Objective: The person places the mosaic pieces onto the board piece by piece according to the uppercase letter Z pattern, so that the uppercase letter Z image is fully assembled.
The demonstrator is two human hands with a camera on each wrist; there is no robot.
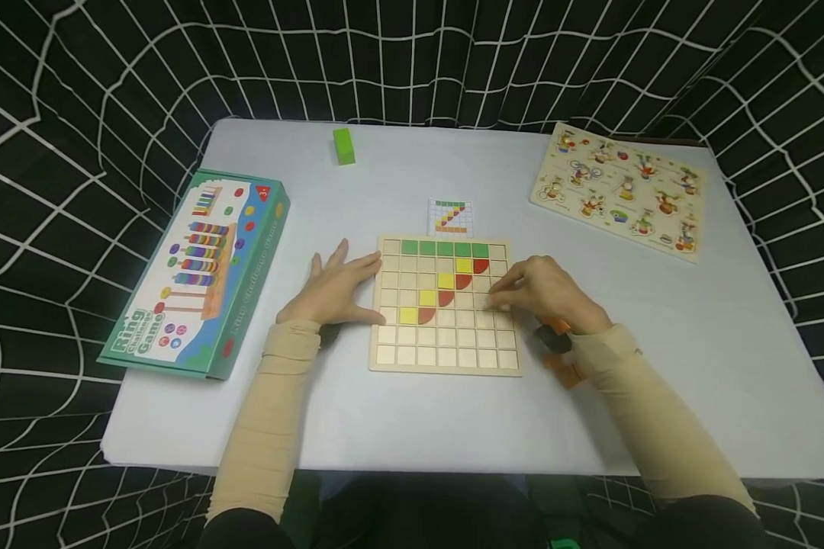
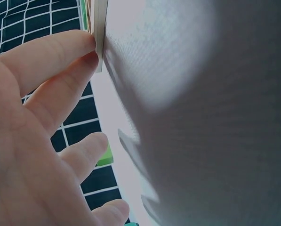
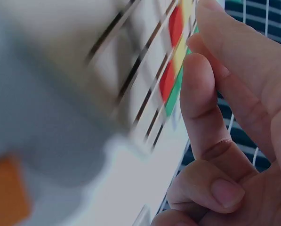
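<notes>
A wooden grid board (image 1: pixel 446 370) lies at the middle of the table. Green squares (image 1: pixel 445 248) line its top row. Yellow squares (image 1: pixel 427 298) and red quarter-round pieces (image 1: pixel 426 315) step diagonally below them. My left hand (image 1: pixel 333 292) has its fingers spread, with fingertips against the board's left edge. Over the right edge hovers my right hand (image 1: pixel 545 291), its fingers loosely bent; in the right wrist view nothing shows between thumb and index finger. Orange pieces (image 1: pixel 564 371) lie beside the board, partly hidden under the right wrist.
Behind the board lies a small pattern card (image 1: pixel 451 218). A green block (image 1: pixel 344 146) stands farther back. The Ring Challenge Game box (image 1: pixel 199 274) is at the left, and a wooden picture puzzle board (image 1: pixel 621 191) at the back right. Black netted cloth (image 1: pixel 412 69) surrounds the white table (image 1: pixel 687 366).
</notes>
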